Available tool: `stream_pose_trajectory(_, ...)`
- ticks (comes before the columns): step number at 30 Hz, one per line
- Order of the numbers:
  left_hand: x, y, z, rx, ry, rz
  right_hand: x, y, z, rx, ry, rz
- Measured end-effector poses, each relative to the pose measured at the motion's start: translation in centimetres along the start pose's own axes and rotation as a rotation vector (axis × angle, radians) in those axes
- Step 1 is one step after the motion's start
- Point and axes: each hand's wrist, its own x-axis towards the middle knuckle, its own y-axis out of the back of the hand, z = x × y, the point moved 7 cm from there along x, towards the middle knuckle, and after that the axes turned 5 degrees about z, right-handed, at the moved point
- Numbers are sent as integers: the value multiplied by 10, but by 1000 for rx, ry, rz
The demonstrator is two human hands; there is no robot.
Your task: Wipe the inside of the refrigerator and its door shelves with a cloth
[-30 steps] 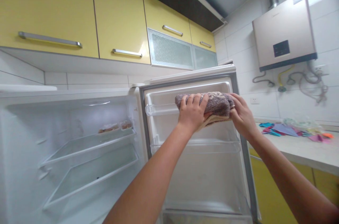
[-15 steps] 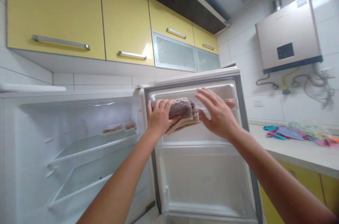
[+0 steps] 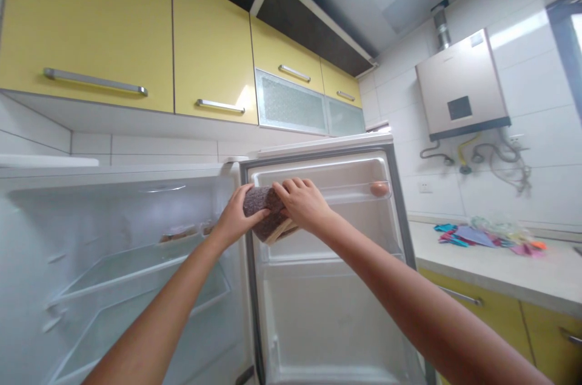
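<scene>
Folded towel (image 3: 258, 200) held two-handed before the open fridge door (image 3: 336, 312).
From my remote feed, my left hand (image 3: 234, 215) clasps its nine-o'clock end, my right hand (image 3: 305, 203) its two-o'clock side, probably to keep the folds together; at three o'clock, the clear door shelf (image 3: 345, 192) holds an egg (image 3: 379, 188), its front likely preventing rolling.

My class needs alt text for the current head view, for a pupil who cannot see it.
A person's left hand and right hand hold a folded grey-brown cloth in front of an open refrigerator door. A brown, egg-shaped item sits in the door's top rack, and yellow cabinets hang above.
</scene>
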Motion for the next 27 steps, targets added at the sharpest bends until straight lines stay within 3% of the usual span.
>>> stream_pose_trajectory(5,-6,-10,-22,-274,210,-22,-9,13,20,-55,-61,-16)
stream_pose_trajectory(12,5,-13,-18,-80,46,-11,-41,34,71,-124,-188,-60)
stream_pose_trajectory(15,8,-14,-14,-33,1,15,-60,36,97,-168,-329,-67)
stream_pose_trajectory(17,7,-15,-13,-44,-7,41,-69,33,104,-170,-348,-87)
stream_pose_trajectory(22,4,-17,-19,-126,45,101,-67,20,88,-130,-204,-161)
stream_pose_trajectory(27,1,-19,-21,-125,64,137,-31,3,49,-103,-135,-159)
